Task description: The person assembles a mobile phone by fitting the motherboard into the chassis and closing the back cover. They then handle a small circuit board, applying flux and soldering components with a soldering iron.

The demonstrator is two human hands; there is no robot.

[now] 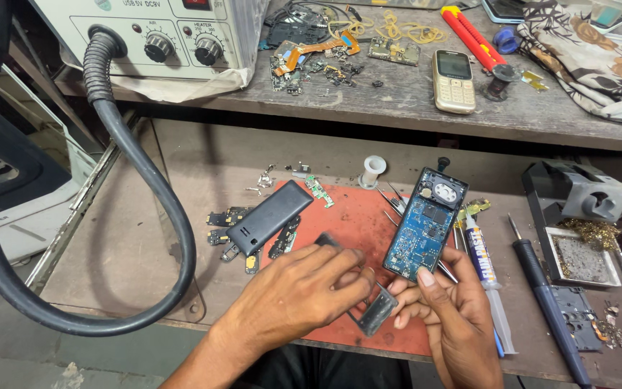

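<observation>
Two bare hands at lower centre of frame, over an orange work mat [354, 216]. Right hand [449, 317] pinches the lower end of a blue phone circuit board [425, 225], thumb on the face, fingers behind; board stands tilted upright, top end pointing up-frame. Left hand [293, 295] is curled closed over a thin dark metal frame piece [376, 311], which sticks out from under the fingers toward the right hand, touching or nearly touching it.

Board looks light, stiff, fragile, with exposed chips on the face; best held by the edges, not the components. Frame piece looks thin, bendable, probably sharp-edged; grip it by the rim.

Black phone back cover [271, 216] lies on the mat, centre frame. Tweezers [397, 205] just behind the board. Glue tube [484, 263] and soldering iron [545, 302] at right. Hot-air station [160, 36] at upper left, its hose [145, 180] looping down the left. Beige keypad phone [453, 81] on the upper shelf.
</observation>
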